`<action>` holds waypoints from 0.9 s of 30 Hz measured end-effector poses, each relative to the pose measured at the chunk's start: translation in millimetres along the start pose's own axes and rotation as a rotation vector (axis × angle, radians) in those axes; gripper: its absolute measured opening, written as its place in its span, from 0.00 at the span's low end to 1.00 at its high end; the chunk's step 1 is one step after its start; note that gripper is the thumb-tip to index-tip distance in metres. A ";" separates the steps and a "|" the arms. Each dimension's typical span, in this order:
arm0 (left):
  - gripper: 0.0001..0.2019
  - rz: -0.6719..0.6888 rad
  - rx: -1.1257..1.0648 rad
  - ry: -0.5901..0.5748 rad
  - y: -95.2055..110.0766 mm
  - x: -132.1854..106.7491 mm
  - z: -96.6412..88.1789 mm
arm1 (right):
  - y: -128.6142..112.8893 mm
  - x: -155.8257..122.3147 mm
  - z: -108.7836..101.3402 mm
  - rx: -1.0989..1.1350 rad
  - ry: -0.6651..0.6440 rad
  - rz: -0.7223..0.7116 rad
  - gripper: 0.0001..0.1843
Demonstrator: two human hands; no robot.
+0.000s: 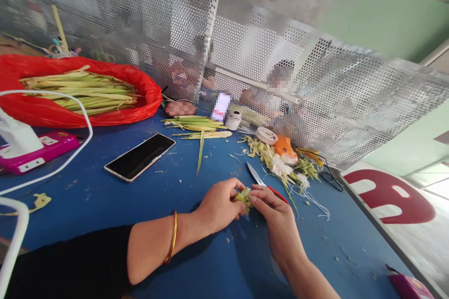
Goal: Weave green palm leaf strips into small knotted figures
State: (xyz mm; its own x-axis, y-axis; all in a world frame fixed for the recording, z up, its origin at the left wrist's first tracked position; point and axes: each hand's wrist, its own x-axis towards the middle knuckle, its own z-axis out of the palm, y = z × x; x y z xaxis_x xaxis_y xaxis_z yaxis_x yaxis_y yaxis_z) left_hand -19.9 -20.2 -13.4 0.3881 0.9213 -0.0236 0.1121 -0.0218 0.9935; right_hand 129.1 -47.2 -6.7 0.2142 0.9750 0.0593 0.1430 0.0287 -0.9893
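Note:
Between my two hands is a small folded piece of yellow-green leaf strips (pixel 244 198). My left hand (pixel 219 205) pinches it from the left, thumb below and fingers curled around it. On the other side, the thumb and fingertips of my right hand (pixel 275 217) close on its right edge. Just behind my right hand lies a pair of scissors (pixel 256 175), blades pointing away to the left, its red handle partly covered by that hand. Farther back, several long green leaf strips (pixel 196 124) lie on the blue table (pixel 196 191).
A red plastic bag (pixel 147 103) full of long leaves stands back left, near a purple power strip (pixel 66 142) with white cables. A phone (pixel 140 156) lies left of centre. Leaf scraps (pixel 261 149) and a tape roll (pixel 266 135) sit before the perforated metal screen (pixel 245 46). People show behind it.

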 end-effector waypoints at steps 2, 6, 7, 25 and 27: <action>0.10 0.002 -0.014 -0.006 0.5 0.2 0.0 | 0.8 -0.5 2.6 -0.043 0.061 -0.056 0.06; 0.10 0.004 -0.034 -0.006 0.2 0.9 -0.8 | 1.7 -2.8 6.6 0.016 0.053 -0.005 0.08; 0.10 0.002 -0.027 -0.002 -0.2 1.2 -1.3 | 1.3 -3.2 6.6 0.055 0.020 0.037 0.08; 0.07 -0.041 -0.118 -0.015 9.0 2.3 -1.1 | -6.1 1.9 1.7 -0.014 0.006 -0.014 0.03; 0.07 -0.012 0.011 0.010 5.0 1.8 -1.6 | -5.2 1.2 3.9 0.012 0.039 0.019 0.04</action>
State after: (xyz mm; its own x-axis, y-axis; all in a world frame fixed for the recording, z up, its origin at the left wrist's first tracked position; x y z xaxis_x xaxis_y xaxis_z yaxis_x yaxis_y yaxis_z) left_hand -20.1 -18.0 -8.3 0.3774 0.9254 -0.0345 0.1268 -0.0148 0.9918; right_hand 124.9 -45.4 -2.0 0.2546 0.9660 0.0457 0.1267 0.0135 -0.9918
